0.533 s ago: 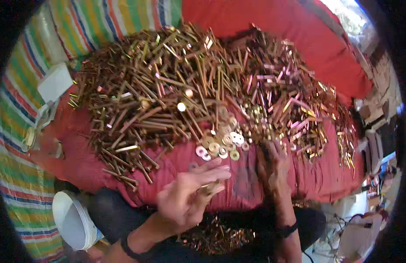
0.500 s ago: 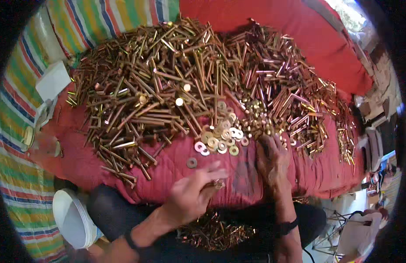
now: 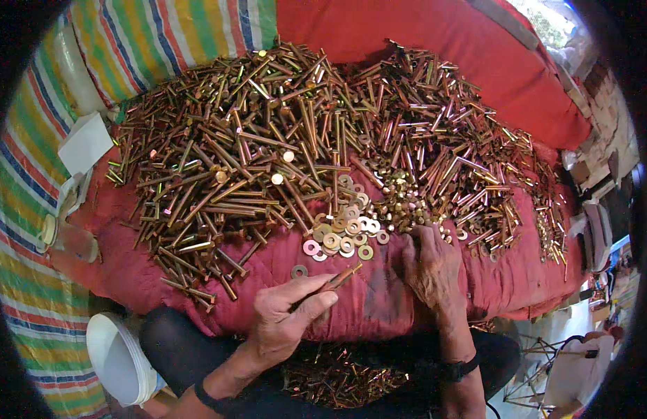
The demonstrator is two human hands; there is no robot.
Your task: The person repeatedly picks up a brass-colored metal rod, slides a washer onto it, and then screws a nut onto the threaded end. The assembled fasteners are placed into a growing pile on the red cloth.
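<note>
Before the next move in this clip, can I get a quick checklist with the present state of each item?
1. Left hand grips a long brass-coloured bolt: ok.
2. Bolt tip points toward the loose washers: ok.
3. Right hand rests at the small nuts: ok.
4. Right hand has a nut or washer picked up: cannot tell, fingertips hidden.
5. One washer lies apart on the red cloth, near the left hand: ok.
6. Washer already on the held bolt: cannot tell.
</note>
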